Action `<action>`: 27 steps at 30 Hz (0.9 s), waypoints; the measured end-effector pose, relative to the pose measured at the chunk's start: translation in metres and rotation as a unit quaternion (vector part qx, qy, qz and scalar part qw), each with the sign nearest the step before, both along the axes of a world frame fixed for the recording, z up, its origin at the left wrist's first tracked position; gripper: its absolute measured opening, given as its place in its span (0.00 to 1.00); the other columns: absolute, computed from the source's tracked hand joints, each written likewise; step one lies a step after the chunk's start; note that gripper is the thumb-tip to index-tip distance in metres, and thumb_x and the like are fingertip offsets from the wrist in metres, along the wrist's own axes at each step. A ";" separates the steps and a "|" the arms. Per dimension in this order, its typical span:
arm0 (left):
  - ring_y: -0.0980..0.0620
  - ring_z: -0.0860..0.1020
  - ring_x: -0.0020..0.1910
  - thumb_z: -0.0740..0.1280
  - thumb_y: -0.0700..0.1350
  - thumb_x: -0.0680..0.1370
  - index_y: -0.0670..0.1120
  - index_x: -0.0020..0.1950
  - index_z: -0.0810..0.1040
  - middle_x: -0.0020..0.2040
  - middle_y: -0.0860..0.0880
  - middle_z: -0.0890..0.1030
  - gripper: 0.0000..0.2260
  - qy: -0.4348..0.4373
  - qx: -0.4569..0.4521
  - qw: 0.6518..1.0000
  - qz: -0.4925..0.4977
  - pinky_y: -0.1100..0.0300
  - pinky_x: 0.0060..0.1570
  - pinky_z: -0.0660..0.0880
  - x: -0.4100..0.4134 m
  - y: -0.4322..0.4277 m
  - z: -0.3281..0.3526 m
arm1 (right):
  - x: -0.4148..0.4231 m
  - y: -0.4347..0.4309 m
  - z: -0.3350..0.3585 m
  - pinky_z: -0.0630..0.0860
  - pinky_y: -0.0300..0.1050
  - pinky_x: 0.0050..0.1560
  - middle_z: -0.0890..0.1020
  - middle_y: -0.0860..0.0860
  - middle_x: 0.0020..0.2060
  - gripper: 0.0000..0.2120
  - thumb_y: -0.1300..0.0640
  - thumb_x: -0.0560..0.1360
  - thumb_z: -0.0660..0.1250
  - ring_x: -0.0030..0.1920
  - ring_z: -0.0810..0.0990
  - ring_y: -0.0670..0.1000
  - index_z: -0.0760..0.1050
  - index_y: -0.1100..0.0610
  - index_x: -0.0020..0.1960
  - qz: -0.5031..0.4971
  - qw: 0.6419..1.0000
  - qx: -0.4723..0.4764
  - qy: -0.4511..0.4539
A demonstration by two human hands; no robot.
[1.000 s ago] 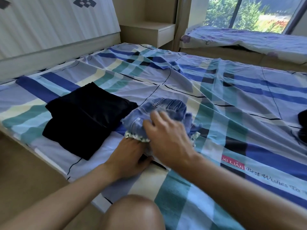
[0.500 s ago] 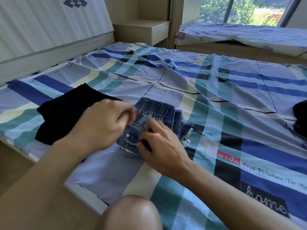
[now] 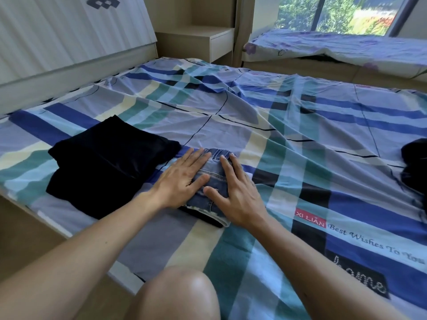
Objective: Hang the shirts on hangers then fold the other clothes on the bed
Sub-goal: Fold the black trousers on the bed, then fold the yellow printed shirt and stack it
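Head view: denim shorts (image 3: 213,172) lie on bed (image 3: 300,135) just right of folded black garment (image 3: 104,162). Half second ago fingers pinched loose denim. Now shorts are compact bundle, with left hand (image 3: 182,179) and right hand (image 3: 238,195) both flat, fingers straight, pressing it. Fold looks near done. Dark garment (image 3: 413,162) far right of black garment, unfolded, likely next.

Two bare arms here, the left arm (image 3: 80,245) and the right arm (image 3: 323,262), both uncovered as far up as can be seen. The left hand (image 3: 182,179) and right hand (image 3: 240,195) are bare too, with long, slim fingers. Down below is one bare knee (image 3: 182,294), smooth and rounded.
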State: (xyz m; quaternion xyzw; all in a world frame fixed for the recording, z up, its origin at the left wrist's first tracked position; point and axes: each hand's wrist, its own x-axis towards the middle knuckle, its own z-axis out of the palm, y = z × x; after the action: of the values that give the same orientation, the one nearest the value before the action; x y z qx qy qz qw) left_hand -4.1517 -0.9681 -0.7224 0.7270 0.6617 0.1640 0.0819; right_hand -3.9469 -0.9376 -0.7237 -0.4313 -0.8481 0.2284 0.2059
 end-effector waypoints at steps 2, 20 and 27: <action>0.54 0.51 0.81 0.48 0.71 0.76 0.57 0.81 0.55 0.82 0.54 0.56 0.35 -0.008 -0.007 1.000 -0.009 0.50 0.79 0.53 -0.002 -0.001 0.016 | 0.004 0.001 0.009 0.53 0.58 0.79 0.44 0.45 0.82 0.43 0.26 0.73 0.53 0.81 0.48 0.49 0.45 0.42 0.82 0.014 1.000 0.001 -0.001; 0.47 0.72 0.66 0.65 0.58 0.78 0.47 0.70 0.74 0.67 0.47 0.77 0.24 -0.077 0.127 0.988 -0.053 0.54 0.62 0.67 0.164 0.009 0.111 | 0.200 -0.002 0.086 0.63 0.50 0.75 0.57 0.49 0.78 0.45 0.47 0.75 0.71 0.76 0.62 0.54 0.48 0.48 0.82 -0.088 0.994 0.056 0.015; 0.58 0.74 0.64 0.64 0.63 0.73 0.51 0.69 0.74 0.66 0.55 0.77 0.28 -0.172 -0.003 0.968 -0.185 0.66 0.61 0.66 0.303 0.002 0.095 | 0.383 0.008 0.088 0.62 0.49 0.75 0.64 0.55 0.71 0.43 0.52 0.70 0.75 0.73 0.65 0.56 0.58 0.54 0.79 -0.330 0.935 0.125 -0.042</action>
State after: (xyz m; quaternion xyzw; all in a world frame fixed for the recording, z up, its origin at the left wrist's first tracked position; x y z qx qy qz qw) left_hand -3.8488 -0.9658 -0.6273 0.7972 0.4926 0.2665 0.2254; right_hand -3.5644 -0.9292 -0.6359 -0.6673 -0.6873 0.0215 0.2861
